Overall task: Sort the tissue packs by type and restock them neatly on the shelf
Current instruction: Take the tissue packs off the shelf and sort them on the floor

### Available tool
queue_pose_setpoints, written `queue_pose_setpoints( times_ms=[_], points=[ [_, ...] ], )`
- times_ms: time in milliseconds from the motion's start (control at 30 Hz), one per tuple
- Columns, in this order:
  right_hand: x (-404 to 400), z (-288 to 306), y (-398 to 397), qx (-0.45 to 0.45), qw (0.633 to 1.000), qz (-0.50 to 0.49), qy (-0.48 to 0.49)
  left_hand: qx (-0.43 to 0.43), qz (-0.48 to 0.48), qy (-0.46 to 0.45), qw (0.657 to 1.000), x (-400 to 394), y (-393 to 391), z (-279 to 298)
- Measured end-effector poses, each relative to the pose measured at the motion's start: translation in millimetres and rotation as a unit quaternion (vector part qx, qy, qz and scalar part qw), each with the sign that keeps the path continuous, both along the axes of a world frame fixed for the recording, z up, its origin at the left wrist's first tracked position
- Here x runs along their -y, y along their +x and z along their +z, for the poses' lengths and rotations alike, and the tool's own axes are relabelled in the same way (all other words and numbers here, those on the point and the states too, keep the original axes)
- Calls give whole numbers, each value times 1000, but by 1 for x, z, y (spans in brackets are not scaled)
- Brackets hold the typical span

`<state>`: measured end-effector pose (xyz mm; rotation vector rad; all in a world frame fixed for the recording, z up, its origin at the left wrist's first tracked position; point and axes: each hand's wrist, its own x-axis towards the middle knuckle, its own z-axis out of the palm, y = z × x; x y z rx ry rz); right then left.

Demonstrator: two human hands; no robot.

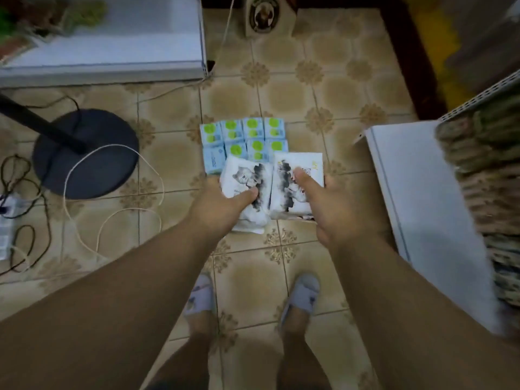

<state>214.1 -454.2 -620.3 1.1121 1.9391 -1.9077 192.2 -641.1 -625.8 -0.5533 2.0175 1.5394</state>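
Left hand (222, 204): grips a cat pack (244, 190), thumb on top
Right hand (334, 209): grips a second cat pack (298, 175)
Blue packs (243, 139): on floor, just beyond cat packs

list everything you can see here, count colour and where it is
cat-print tissue packs: two, white with grey kitten print, held side by side over the floor, one in each hand
blue tissue packs: about eight showing, light blue with green dots, in two rows on the floor, partly hidden behind the held packs
fan base: one, dark round, floor at left
cables: several, white and black, floor at left
shelf: one, white, at right, green-patterned packs beside it
second shelf: one, white, top left
tiled floor: beige, patterned
slippers: two, grey-blue, on the feet
left hand: grips the left cat pack
right hand: grips the right cat pack
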Motion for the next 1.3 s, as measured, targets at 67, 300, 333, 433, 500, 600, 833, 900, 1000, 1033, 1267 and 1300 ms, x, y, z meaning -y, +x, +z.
queue_pose_setpoints(
  times_ms=[67, 300, 333, 433, 500, 600, 833, 900, 1000, 1033, 1267, 1300],
  points=[
    [-8, -73, -1, 54, 999, -2, -5, 14, -2, -47, 999, -9, -3, -69],
    [-41, -332, 6, 126, 991, -11, 53, 128, -10, -108, 986, -47, 4, -319],
    [-48, -361, 5, 132, 989, -6, 63, 138, -21, -115, 984, -53, 5, -346],
    [-64, -430, -6, 139, 985, 27, 94, 108, -77, -178, 975, -62, 0, -415],
    [-67, -462, -16, 140, 984, 40, 107, 84, -121, -214, 966, -66, -8, -449],
    [-72, -503, -31, 137, 984, 60, 95, 48, -168, -253, 951, -68, -21, -484],
    [-76, -532, -42, 169, 969, 135, 116, -39, -172, -311, 934, -75, -21, -509],
    [-71, -506, -40, 171, 959, 166, 156, -52, -177, -320, 929, -80, -13, -486],
    [-59, -437, -29, 160, 952, 182, 187, -82, -218, -324, 917, -86, 3, -418],
    [-55, -407, -25, 153, 952, 189, 187, -96, -235, -317, 914, -87, 7, -387],
    [-43, -116, 9, 23, 960, 168, 222, -202, -251, -283, 903, -86, 14, -102],
    [-44, -68, 11, 1, 959, 163, 233, -220, -250, -277, 901, -86, 14, -59]
  ],
)
